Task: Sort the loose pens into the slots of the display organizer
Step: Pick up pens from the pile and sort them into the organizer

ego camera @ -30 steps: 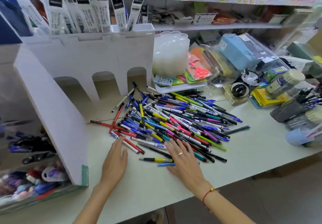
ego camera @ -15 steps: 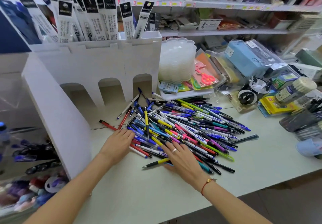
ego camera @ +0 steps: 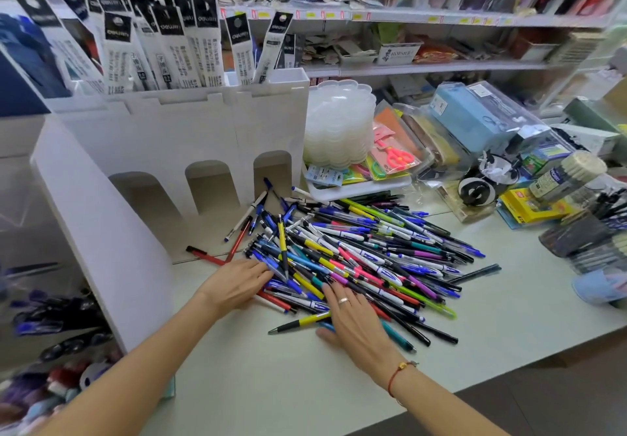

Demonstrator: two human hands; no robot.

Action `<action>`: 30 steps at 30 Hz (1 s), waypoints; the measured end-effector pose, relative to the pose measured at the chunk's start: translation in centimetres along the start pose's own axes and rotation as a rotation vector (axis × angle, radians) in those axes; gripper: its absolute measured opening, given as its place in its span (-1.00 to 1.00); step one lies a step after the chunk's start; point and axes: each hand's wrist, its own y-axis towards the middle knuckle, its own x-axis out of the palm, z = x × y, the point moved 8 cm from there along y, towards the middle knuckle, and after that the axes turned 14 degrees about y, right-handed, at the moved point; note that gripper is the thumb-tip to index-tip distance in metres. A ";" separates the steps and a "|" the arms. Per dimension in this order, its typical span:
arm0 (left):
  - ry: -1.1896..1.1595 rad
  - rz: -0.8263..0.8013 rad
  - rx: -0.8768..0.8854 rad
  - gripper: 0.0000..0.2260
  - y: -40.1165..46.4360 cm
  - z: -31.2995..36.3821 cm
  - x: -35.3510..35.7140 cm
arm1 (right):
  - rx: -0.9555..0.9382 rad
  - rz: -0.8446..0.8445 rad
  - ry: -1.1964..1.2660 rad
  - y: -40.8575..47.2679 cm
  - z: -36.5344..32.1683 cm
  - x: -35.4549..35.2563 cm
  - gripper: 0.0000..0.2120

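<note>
A big heap of loose pens (ego camera: pixel 356 252) in many colours lies on the pale counter (ego camera: pixel 258 381). Behind it to the left stands the white display organizer (ego camera: pixel 176 137) with three arched slots along its base and packaged refills in its top. My left hand (ego camera: pixel 234 288) lies flat on the heap's left edge, fingers straight and touching blue pens. My right hand (ego camera: pixel 356 325) rests palm down on the heap's near edge, over a yellow-and-black pen (ego camera: pixel 298 323). A red pen (ego camera: pixel 203 254) lies apart, in front of the slots.
A stack of translucent plastic lids (ego camera: pixel 339 123) and packaged stationery sit right of the organizer. Tape rolls (ego camera: pixel 475 191), a yellow box (ego camera: pixel 529 205) and dark pen bundles (ego camera: pixel 587 235) crowd the right side. Shelves of goods run along the back. The counter edge is close in front.
Both hands have slid forward from the bare counter onto the near edge of the pen heap. The view has moved closer and shifted a little left.
</note>
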 end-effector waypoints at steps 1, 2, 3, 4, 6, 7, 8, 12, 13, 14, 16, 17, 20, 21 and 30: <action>0.025 -0.033 0.005 -0.59 0.3 0.2 0.4 | -0.025 -0.006 -0.005 0.9 -0.9 0.1 -0.24; 0.046 -0.036 0.014 -0.67 0.6 0.3 0.3 | -0.042 -0.019 -0.013 1.9 -1.8 0.2 -0.31; 0.066 -0.032 0.009 -0.75 0.8 0.3 -0.1 | -0.050 -0.025 -0.023 2.7 -2.5 0.3 -0.42; 0.079 -0.037 0.007 -0.80 1.1 0.3 -0.1 | -0.047 -0.036 -0.024 3.3 -3.0 0.6 -0.52; 0.082 -0.061 0.003 -0.83 1.2 0.6 0.3 | -0.017 -0.068 -0.022 4.1 -3.2 1.0 -0.65; 0.077 -0.046 -0.010 -0.81 1.2 0.6 0.4 | 0.003 -0.097 -0.028 4.2 -3.1 1.3 -0.67; 0.055 -0.019 -0.029 -0.80 1.2 0.6 0.5 | 0.022 -0.127 -0.039 4.2 -2.9 1.6 -0.68; -0.031 -0.002 -0.090 -0.76 0.5 0.9 1.5 | 0.115 -0.208 -0.057 3.9 -2.6 1.8 -0.68; -0.044 -0.012 -0.106 -0.75 0.3 0.9 1.3 | 0.134 -0.225 -0.055 3.7 -2.6 1.8 -0.68; -0.058 0.001 -0.132 -0.70 0.1 0.8 0.8 | 0.152 -0.244 -0.045 3.6 -2.5 1.9 -0.68; -0.097 0.008 -0.158 -0.57 0.0 0.5 0.8 | 0.152 -0.236 -0.018 3.3 -2.2 1.8 -0.64; -0.124 -0.013 -0.140 -0.54 -0.1 0.6 1.1 | 0.157 -0.267 -0.011 3.2 -2.2 1.3 -0.63; -0.235 -0.001 -0.111 -0.67 -0.9 0.0 1.0 | 0.107 -0.358 0.035 2.0 -1.5 1.0 -0.69; -0.274 0.020 -0.107 -0.74 -1.2 -0.2 0.8 | 0.095 -0.343 0.045 1.7 -1.1 0.7 -0.70; -0.230 0.315 -0.140 -0.65 -2.3 -1.0 -4.1 | 0.265 -0.218 0.224 -0.5 1.9 -0.4 -0.43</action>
